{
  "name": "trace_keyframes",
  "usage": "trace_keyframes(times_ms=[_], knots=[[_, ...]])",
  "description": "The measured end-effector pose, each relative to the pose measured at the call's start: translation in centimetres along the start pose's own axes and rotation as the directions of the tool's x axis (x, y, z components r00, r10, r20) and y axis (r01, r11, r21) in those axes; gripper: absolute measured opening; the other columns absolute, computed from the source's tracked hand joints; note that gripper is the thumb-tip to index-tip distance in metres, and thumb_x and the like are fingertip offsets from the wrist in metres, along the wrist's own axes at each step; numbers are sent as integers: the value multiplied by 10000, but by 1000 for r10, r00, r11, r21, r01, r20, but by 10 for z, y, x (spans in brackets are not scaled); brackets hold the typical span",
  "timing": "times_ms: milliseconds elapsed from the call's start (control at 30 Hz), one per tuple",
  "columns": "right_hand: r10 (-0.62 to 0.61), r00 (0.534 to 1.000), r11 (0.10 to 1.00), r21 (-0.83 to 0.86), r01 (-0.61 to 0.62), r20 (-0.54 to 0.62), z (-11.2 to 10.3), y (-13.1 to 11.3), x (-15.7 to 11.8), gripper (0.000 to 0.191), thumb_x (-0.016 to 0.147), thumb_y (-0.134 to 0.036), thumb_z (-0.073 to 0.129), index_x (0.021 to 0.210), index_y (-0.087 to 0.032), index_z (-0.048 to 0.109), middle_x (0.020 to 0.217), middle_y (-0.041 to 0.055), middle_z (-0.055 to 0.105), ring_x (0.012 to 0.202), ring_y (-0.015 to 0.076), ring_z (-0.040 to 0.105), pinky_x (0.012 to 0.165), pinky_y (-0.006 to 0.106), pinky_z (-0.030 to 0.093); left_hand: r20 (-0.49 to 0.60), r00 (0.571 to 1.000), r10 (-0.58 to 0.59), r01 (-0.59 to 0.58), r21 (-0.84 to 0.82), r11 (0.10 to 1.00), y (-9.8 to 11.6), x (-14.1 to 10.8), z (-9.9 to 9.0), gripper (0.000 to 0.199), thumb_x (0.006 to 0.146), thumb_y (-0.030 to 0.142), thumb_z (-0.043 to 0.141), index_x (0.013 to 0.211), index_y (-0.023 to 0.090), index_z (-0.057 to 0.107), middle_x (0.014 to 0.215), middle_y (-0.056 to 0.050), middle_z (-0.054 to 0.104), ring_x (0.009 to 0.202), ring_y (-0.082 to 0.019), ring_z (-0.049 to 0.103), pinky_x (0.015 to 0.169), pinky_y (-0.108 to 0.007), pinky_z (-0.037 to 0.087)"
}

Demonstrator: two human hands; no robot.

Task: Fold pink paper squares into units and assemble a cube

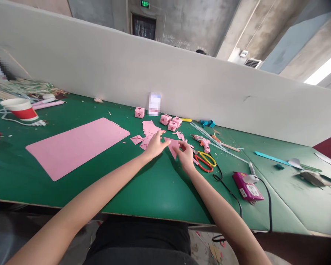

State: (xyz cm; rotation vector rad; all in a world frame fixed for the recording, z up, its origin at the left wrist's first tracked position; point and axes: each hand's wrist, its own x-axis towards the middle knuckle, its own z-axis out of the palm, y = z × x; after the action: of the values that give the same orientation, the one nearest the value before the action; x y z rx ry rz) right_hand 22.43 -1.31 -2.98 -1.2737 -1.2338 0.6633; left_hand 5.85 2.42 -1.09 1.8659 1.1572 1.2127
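A small pink paper piece (172, 146) is between my two hands, above the green table. My right hand (185, 154) is closed on its right side. My left hand (156, 144) has thumb and fingers apart, with the thumb tip near the paper's left corner. Beside my left hand lie folded pink pieces (136, 139) and a stack of pink paper squares (149, 126). Behind them stand several pink paper cubes with cut openings (165, 119), one of them (139, 112) apart to the left.
A large pink sheet (78, 147) covers the left. To the right lie scissors (206, 162), a pink glue gun (204, 142) and a magenta power box (247, 187) with black cables. A paper cup (20, 109) stands far left. A phone (155, 104) leans on the white partition (105, 66).
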Motion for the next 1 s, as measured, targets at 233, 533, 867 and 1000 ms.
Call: trace_keyframes(times_ms=[233,533,867,1000], knots=[[123,990,919,368,-140,70,10,-10,-10,354,736,-490,806,933,-224,679,852,32,734,767,203,710,700,338,589,-51,998,-28,16,-231,973,7,-26,13,792,854,368,769,1497,259,320,1268,-160,683,973,-262,755,866,-450,640],[205,970,889,390,-241,131,4,-8,-6,421,595,-512,911,842,-198,780,821,33,764,761,181,696,778,346,591,-55,993,-109,84,-335,938,-8,-22,3,782,830,235,761,1504,198,366,1246,-166,708,1157,-315,721,1019,-476,578],[194,979,919,340,-202,59,-1,-2,1,413,612,-498,881,866,-191,769,823,34,749,743,187,671,758,354,577,-82,971,-224,173,-403,899,-8,-17,-3,695,818,167,759,1435,174,439,1120,-131,739,1127,-276,722,1035,-460,552],[84,995,989,128,-76,-61,-7,4,4,385,745,-482,742,990,-186,715,835,46,702,774,223,646,775,404,560,-126,951,-282,194,-468,862,-6,-16,-5,583,886,202,689,1414,194,442,1185,-124,707,887,-204,749,867,-397,619]])
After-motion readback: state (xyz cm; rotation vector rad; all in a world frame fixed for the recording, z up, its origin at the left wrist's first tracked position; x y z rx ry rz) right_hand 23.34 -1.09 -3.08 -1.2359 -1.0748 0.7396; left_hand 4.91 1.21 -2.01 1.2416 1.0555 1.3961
